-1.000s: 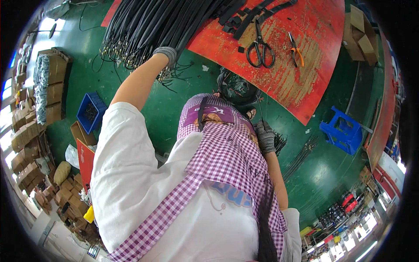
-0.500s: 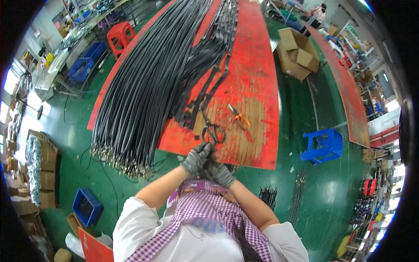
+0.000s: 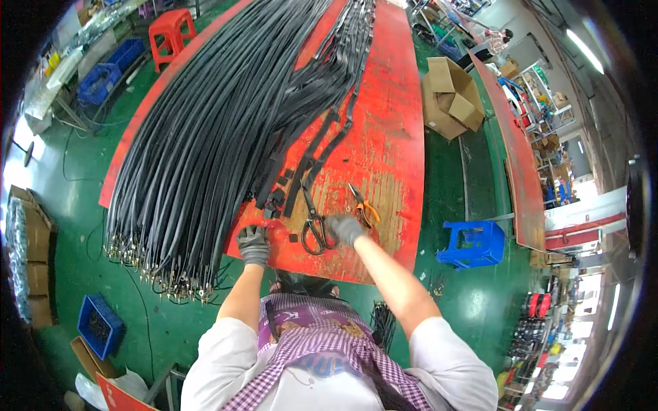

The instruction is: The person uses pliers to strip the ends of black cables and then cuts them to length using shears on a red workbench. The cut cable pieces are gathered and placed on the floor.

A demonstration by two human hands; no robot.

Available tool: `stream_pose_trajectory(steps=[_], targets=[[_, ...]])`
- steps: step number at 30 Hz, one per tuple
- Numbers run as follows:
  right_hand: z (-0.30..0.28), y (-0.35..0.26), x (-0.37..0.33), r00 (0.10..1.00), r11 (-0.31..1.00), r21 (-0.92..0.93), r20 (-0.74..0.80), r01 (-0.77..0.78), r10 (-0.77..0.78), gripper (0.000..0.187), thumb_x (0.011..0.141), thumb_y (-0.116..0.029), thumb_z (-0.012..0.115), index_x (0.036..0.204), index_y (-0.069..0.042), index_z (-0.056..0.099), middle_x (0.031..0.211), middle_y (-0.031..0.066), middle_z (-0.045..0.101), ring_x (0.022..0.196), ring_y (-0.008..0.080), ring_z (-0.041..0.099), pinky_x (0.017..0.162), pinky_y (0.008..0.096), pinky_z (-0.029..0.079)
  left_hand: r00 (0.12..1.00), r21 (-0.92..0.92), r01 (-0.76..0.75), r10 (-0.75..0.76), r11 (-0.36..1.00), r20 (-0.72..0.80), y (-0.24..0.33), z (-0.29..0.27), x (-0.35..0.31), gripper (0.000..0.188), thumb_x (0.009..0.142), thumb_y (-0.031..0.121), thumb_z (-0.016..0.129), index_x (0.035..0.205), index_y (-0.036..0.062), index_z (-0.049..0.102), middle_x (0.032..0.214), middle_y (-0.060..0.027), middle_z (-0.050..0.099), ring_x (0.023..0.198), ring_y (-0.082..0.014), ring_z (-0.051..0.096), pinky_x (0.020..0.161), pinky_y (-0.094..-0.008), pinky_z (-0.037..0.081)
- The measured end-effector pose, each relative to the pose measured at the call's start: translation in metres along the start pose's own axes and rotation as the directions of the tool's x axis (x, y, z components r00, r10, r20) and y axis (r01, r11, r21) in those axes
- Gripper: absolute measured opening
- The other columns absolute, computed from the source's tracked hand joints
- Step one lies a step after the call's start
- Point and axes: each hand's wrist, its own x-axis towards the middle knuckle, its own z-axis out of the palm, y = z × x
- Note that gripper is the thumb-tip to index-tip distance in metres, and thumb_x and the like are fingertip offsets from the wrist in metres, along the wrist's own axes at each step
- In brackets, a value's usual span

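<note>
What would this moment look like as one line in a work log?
left hand: gloved, on red table edge | right hand: gloved, at black scissors | nearby: orange-handled pliers, black cable bundle

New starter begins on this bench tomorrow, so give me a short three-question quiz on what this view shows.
1. True or false: the right hand rests beside the black-handled scissors on the red table.
2. Multiple choice: which tool lies just beyond the right hand? A) a hammer B) orange-handled pliers C) a tape measure
3. Fill in: the left hand sits at the near table edge, next to the long bundle of black ____.

Key: 1 true; 2 B; 3 cables
</note>
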Motion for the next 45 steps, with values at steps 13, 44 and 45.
stream_pose_trajectory(steps=[13,44,45], targets=[[-0.014,-0.073,0.235,0.745,0.823,0.140,-0.362,-0.550,0.560,0.048,0.066,-0.034,0.057,0.099,-0.001,0.050,0.091,0.0205,0.055,0.086,0.0296,0.055,0.071,0.0354,0.044,1.000,-0.117,-0.006,0.003,0.993,-0.027,-0.014,0.005,0.010,0.011,0.066,0.021,0.052,0.065,0.0098,0.051,0.073,-0.0090,0.050,0.069,-0.0271,0.047,0.062,-0.0409,0.036],[-0.090,0.125,0.030,0.840,-0.032,0.985,0.164,-0.172,0.517,0.017,0.078,-0.024,0.051,0.072,-0.010,0.047,0.053,0.0016,0.047,0.043,0.0130,0.045,0.051,0.0350,0.048,1.000,-0.015,-0.016,0.016,1.000,0.014,-0.007,0.010,0.003,0.018,0.072,0.023,0.046,0.081,0.0090,0.053,0.085,-0.0108,0.051,0.083,-0.0292,0.046,0.071,-0.0422,0.035],[-0.076,0.132,0.026,0.800,-0.060,0.970,0.230,-0.237,0.554,0.015,0.078,-0.024,0.051,0.072,-0.010,0.048,0.053,0.0015,0.048,0.043,0.0129,0.045,0.052,0.0355,0.048,1.000,0.001,0.001,-0.001,1.000,0.031,-0.009,0.009,0.003,0.018,0.072,0.023,0.046,0.082,0.0093,0.053,0.086,-0.0108,0.051,0.084,-0.0294,0.046,0.071,-0.0423,0.035]])
